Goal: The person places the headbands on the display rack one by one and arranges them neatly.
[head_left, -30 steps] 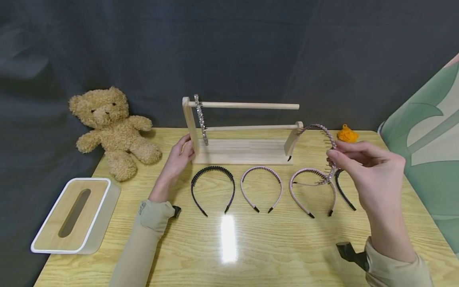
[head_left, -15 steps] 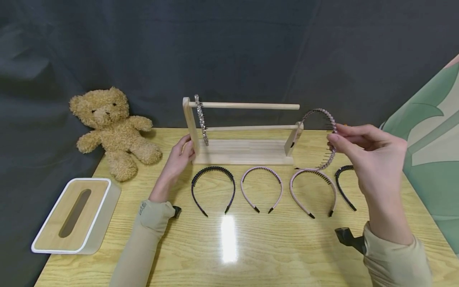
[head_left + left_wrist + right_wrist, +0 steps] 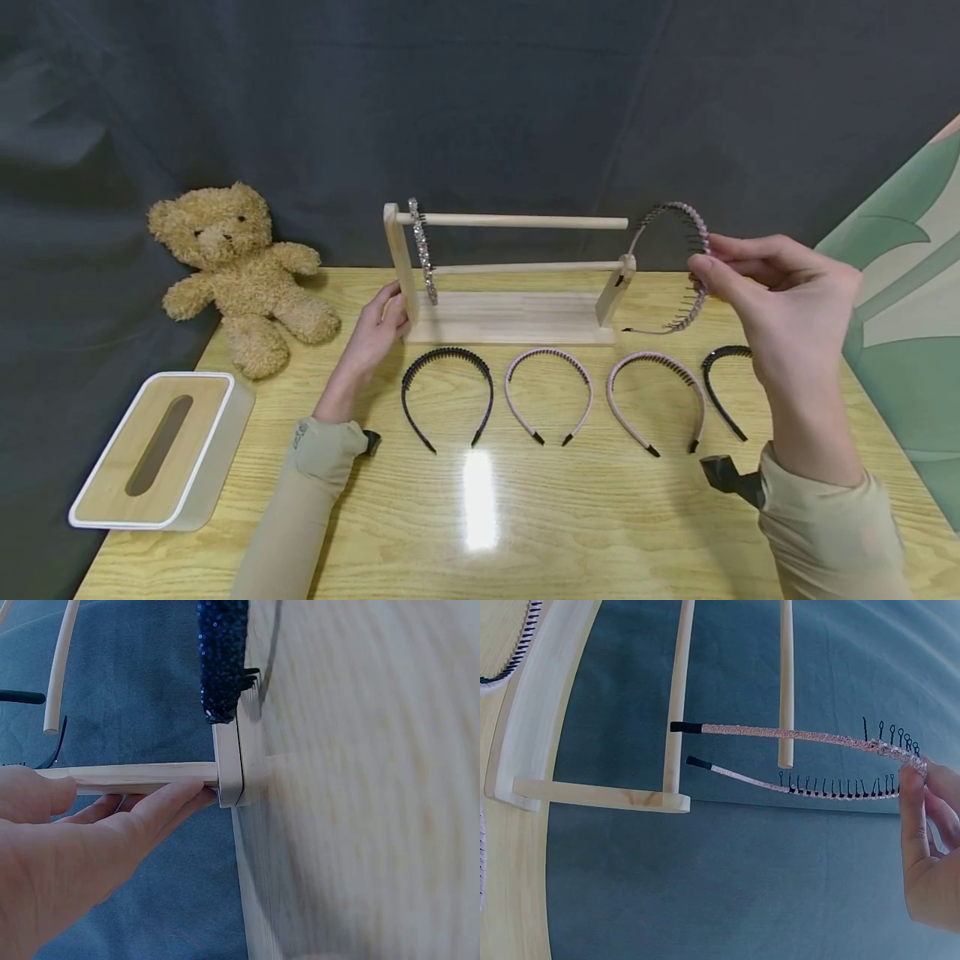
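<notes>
My right hand (image 3: 795,287) pinches a pink beaded headband (image 3: 703,242) with dark comb teeth, raised beside the right end of the wooden rack (image 3: 517,321). In the right wrist view the headband's black-tipped ends (image 3: 697,762) point toward the rack, with its open side around the free end of the upper rod (image 3: 785,754). My left hand (image 3: 375,329) holds the rack's left upright (image 3: 142,776), thumb on one side and fingers on the other. A silvery sparkling headband (image 3: 422,250) hangs at the left end of the upper rod.
On the table in front of the rack lie a black headband (image 3: 446,353), a light pink headband (image 3: 510,392), another pink headband (image 3: 613,400) and a dark headband (image 3: 720,400). A teddy bear (image 3: 240,283) and a tissue box (image 3: 225,458) stand at the left.
My right hand has risen, lifting the pink headband from just above the table headbands to about the height of the rack's rods. My left hand stays on the rack.
</notes>
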The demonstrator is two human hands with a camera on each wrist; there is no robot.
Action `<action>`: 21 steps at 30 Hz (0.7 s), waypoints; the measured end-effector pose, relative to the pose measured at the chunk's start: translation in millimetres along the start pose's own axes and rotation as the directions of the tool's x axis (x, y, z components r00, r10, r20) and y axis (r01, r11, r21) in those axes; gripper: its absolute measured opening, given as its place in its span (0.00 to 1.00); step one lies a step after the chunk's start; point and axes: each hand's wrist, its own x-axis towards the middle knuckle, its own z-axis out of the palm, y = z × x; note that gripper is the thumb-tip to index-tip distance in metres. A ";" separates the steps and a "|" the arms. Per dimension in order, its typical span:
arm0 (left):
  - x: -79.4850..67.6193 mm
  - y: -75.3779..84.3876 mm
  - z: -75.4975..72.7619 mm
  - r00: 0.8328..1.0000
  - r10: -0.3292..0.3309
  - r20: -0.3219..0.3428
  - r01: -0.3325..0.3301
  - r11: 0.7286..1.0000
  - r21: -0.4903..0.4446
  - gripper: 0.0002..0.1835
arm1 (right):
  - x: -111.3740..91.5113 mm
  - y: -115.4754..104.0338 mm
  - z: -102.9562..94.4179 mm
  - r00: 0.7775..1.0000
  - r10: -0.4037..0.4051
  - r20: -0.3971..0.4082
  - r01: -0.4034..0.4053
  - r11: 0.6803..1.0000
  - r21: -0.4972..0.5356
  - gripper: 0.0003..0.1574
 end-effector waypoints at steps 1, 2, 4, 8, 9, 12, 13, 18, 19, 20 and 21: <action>0.2 -0.1 0.0 1.000 0.000 0.000 0.000 1.000 0.001 0.28 | 0.9 -0.2 0.9 1.000 -0.001 -0.002 0.001 1.000 -0.013 0.14; 0.6 -0.3 0.1 1.000 0.001 -0.001 -0.001 1.000 0.001 0.28 | 1.9 -0.2 1.7 1.000 -0.001 -0.005 0.001 1.000 -0.019 0.14; 1.0 -0.5 -0.1 1.000 0.003 0.001 -0.003 1.000 0.004 0.28 | 3.8 0.2 3.0 1.000 -0.002 -0.010 0.002 0.999 -0.037 0.15; 0.7 -0.1 0.7 1.000 0.006 0.000 -0.006 1.000 0.002 0.28 | 7.4 1.2 6.2 1.000 -0.006 -0.015 0.005 0.998 -0.062 0.14; 0.6 0.1 0.7 1.000 0.007 0.001 -0.007 1.000 0.002 0.28 | 8.4 1.7 7.2 1.000 -0.007 -0.014 0.006 0.998 -0.061 0.14; 0.5 0.3 0.6 1.000 0.009 0.002 -0.009 1.000 0.002 0.28 | 11.3 3.0 10.9 1.000 -0.009 -0.010 0.009 0.999 -0.046 0.14; 0.5 0.3 0.5 1.000 0.010 0.002 -0.010 1.000 0.003 0.28 | 12.1 3.5 12.3 1.000 -0.008 -0.009 0.008 0.999 -0.045 0.14; 0.3 1.0 0.6 1.000 0.008 0.000 -0.008 1.000 0.000 0.28 | 15.4 6.0 19.1 1.000 -0.005 0.009 0.005 1.000 -0.019 0.14; 0.1 1.1 0.5 1.000 0.008 0.000 -0.008 1.000 -0.002 0.28 | 15.8 6.6 20.5 1.000 -0.004 0.016 0.004 1.000 -0.012 0.14; 0.0 1.3 0.5 1.000 0.008 0.001 -0.008 1.000 -0.004 0.28 | 16.1 7.3 21.8 1.000 -0.005 0.023 0.005 1.000 -0.005 0.15; -0.1 1.4 0.5 1.000 0.007 0.001 -0.007 1.000 -0.004 0.28 | 16.3 8.0 23.0 1.000 -0.007 0.030 0.007 1.000 0.000 0.15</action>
